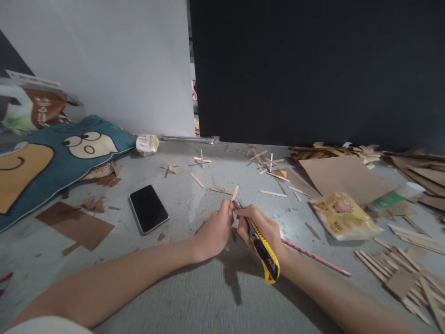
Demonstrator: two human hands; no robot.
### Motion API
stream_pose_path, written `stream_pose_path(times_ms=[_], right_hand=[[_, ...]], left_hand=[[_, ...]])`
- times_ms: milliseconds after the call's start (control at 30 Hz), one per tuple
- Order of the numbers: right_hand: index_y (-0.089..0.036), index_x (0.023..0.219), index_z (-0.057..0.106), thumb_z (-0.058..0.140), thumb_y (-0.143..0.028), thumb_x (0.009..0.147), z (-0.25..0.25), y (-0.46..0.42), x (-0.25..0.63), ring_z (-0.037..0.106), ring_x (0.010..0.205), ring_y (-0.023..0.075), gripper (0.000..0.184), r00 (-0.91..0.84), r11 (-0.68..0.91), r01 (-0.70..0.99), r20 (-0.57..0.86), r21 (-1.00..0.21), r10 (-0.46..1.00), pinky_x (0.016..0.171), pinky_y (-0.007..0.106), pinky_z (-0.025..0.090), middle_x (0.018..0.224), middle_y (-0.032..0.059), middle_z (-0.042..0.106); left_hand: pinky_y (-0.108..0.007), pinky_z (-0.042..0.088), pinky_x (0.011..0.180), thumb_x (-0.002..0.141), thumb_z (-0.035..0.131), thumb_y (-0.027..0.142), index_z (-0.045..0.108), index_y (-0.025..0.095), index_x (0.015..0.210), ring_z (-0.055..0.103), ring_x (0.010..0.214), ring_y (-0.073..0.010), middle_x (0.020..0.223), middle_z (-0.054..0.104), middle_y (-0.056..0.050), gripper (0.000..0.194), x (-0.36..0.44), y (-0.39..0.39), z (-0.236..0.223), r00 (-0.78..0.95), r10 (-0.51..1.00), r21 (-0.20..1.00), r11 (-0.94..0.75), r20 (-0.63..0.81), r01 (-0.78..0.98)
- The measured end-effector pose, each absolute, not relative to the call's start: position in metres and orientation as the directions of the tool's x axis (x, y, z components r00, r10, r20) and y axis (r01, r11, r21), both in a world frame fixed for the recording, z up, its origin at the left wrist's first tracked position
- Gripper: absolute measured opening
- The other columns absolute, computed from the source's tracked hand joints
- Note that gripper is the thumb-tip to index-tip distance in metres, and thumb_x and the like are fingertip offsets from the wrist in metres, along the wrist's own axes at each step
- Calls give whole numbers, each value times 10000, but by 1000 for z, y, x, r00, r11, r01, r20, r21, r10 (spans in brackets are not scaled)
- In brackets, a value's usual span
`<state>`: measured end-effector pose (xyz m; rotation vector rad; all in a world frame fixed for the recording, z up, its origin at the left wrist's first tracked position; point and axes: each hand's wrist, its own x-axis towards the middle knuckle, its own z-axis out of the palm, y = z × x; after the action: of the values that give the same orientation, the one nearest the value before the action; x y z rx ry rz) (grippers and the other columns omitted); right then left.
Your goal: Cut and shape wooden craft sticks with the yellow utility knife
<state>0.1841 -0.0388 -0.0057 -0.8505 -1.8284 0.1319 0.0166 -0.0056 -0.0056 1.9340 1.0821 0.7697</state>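
Observation:
My left hand (218, 225) is closed around the lower part of a pale wooden craft stick (235, 192), whose rounded end points up and away. In my right hand (259, 222) is a yellow and black utility knife (264, 253), its handle slanting back toward me. The knife's front end meets the stick right by my left fingers; the blade itself is hard to make out. Just beyond my hands lies another craft stick (220, 190) on the grey table. Farther back, a small crossed-stick piece (202, 159) stands on the tabletop.
A phone (148, 208) lies left of my hands, near a blue cartoon pillow (69, 153). To the right are a red striped pencil (316, 258), a yellow tissue pack (344, 215), a green-and-white tube (394, 197) and a pile of sticks (399, 278). Brown cardboard (74, 225) scraps lie left.

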Motion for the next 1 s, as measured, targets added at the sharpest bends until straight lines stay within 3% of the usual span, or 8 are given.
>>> stream_pose_path(times_ms=[267,567,733,1000], right_hand=[[-250,1074,572,486,-105,997,1,-40,182,626,668,144,185,-287,736,577,756,-354,588,631,246,518,816,7,611],[-237,950,560,529,-148,961,10,-47,172,585,571,98,95,-112,609,516,657,-603,745,570,194,473,757,-20,631],[-230,923,577,529,-208,980,11,-50,165,579,516,92,77,6,532,481,610,-697,793,532,189,446,708,-22,665],[-222,937,608,531,-263,998,9,-52,161,646,553,110,107,69,476,456,564,-752,823,567,197,483,704,-17,691]], left_hand=[[-287,326,577,1009,492,210,397,242,978,529,611,-160,738,559,24,105,13,-7,-8,510,844,838,-395,168,377],[-267,327,585,878,498,28,360,246,929,545,646,-156,754,549,34,263,12,-8,-9,494,850,852,-388,183,352],[-274,319,587,879,508,49,337,254,907,509,641,-159,756,533,36,268,14,-8,-7,495,843,850,-408,211,334],[-277,330,582,947,497,145,321,256,898,518,644,-164,761,527,31,214,18,-7,-8,460,849,846,-429,259,316]])
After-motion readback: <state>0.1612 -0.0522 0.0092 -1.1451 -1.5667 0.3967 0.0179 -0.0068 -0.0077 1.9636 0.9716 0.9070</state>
